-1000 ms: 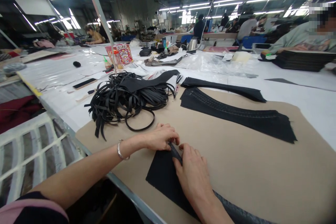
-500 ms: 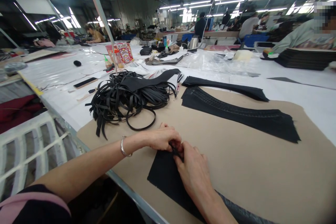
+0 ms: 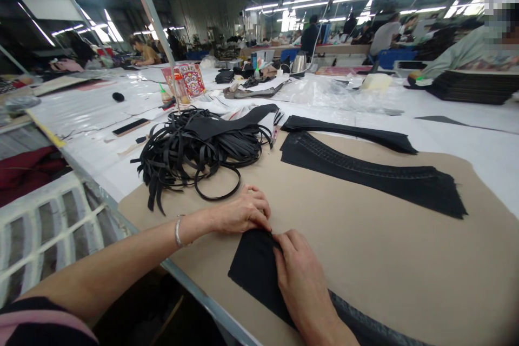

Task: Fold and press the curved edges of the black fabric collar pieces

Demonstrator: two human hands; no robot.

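Observation:
A black fabric piece (image 3: 255, 265) lies on the beige sheet in front of me and runs off toward the lower right under my forearm. My left hand (image 3: 245, 211), with a silver bangle at the wrist, has its fingers closed at the far edge of the fabric. On that same edge, just to the right, my right hand (image 3: 302, 275) pinches the fabric between thumb and fingers. The fingertips of both hands are close together. Beyond them lies a stack of curved black fabric pieces (image 3: 373, 175) with a stitched band, and a narrower black stack (image 3: 348, 134) behind it.
A tangled heap of black strips (image 3: 203, 146) sits beyond my left hand. The beige sheet (image 3: 365, 259) covers the near table. A white plastic chair (image 3: 52, 232) stands at the left table edge. At the right, a person's sleeve (image 3: 458, 57) is beside stacked dark pieces (image 3: 474, 86).
My left hand has shifted slightly left and away from my right hand. The bunched black bit between the fingers now lies flatter along the fabric's edge.

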